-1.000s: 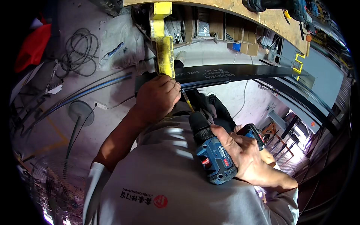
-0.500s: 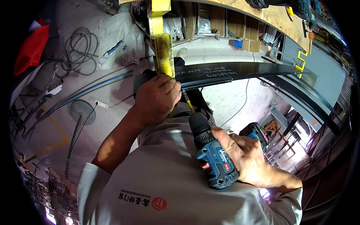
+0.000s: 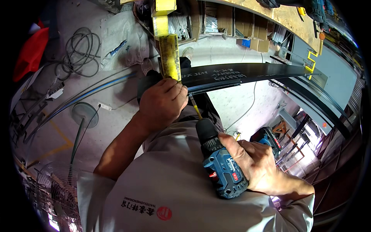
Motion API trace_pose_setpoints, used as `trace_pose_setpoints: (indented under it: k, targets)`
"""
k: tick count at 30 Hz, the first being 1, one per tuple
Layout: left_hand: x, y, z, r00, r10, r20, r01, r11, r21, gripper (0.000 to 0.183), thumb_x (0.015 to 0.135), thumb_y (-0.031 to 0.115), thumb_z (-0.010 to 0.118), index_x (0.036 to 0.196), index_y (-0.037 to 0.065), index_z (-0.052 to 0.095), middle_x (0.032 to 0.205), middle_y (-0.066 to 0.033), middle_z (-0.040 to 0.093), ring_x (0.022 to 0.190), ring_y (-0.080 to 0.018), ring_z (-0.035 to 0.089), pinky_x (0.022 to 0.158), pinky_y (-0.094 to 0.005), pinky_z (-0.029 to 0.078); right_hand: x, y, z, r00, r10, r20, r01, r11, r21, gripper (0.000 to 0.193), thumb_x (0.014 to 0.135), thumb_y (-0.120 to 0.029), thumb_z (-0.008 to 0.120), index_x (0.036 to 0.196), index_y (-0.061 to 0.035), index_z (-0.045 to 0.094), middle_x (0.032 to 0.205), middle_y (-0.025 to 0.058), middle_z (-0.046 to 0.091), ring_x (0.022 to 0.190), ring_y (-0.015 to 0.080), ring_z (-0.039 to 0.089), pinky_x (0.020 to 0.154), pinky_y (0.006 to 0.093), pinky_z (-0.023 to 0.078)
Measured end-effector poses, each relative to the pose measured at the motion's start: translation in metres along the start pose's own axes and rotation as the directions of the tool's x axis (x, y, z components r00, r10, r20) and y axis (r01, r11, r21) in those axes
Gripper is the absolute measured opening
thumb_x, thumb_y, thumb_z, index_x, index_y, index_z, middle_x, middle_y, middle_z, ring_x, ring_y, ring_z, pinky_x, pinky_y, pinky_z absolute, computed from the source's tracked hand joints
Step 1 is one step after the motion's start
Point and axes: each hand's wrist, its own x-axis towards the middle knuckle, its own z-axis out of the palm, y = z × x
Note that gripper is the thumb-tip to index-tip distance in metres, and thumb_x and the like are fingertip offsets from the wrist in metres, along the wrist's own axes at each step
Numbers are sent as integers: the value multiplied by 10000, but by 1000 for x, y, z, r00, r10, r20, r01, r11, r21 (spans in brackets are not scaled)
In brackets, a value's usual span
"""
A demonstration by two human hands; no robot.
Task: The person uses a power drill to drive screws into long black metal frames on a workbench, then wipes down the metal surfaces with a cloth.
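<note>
At the left end of the black panel (image 3: pixel 255 70), which runs rightward ahead of the person, the left hand (image 3: pixel 161 101) sits at the lower end of the yellow bar (image 3: pixel 170 58), close to the tip of the bit (image 3: pixel 196 109). Hazard: a slipping bit could strike these fingers; an angled or uneven push would be the likely cause. A skid could also score the panel. Farther right, the drill (image 3: pixel 224 170) could twist if the bit binds under a loose grip, its rear being close to the shirt (image 3: pixel 154 174).

Pose, left hand: reached forward, back uppermost, fingers curled inward; whether they pinch anything cannot be told. Pose, right hand (image 3: pixel 257 166): wrist right of the drill, fingers wrapped around its handle, one digit extended toward the chuck (image 3: pixel 206 129). Contact between bit and panel cannot be confirmed.
</note>
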Motion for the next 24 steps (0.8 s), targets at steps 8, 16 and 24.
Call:
trace_pose_setpoints:
  k: [8, 16, 24]
  targets:
    - [1, -1, -2, 1000, 22, 4, -22, 1000, 1, 313, 736, 130, 821, 994, -24, 733, 939, -109, 706, 910, -255, 675, 825, -400, 593, 10, -7, -7, 1000, 10, -12, -10, 1000, -25, 701, 790, -20, 717, 1472, -18, 553, 878, 189, 717, 652, 310, 701, 582, 401, 564]
    - [-1, -3, -3, 999, 34, 28, -34, 999, -1, 339, 719, 122, 841, 1006, -26, 736, 964, -120, 708, 949, -279, 675, 846, -416, 590, 20, -1, -8, 999, -40, -35, 38, 998, -44, 732, 778, -76, 681, 1489, 5, 527, 874, 168, 674, 666, 295, 665, 570, 403, 549]
    - [-1, -3, -8, 998, 26, 62, -26, 1000, -8, 318, 756, 129, 814, 1024, -17, 724, 965, -108, 703, 940, -266, 665, 842, -396, 583, 26, -16, -21, 997, 33, 67, -34, 999, 10, 725, 826, -104, 747, 1490, 29, 488, 860, 199, 702, 648, 314, 703, 591, 420, 580]
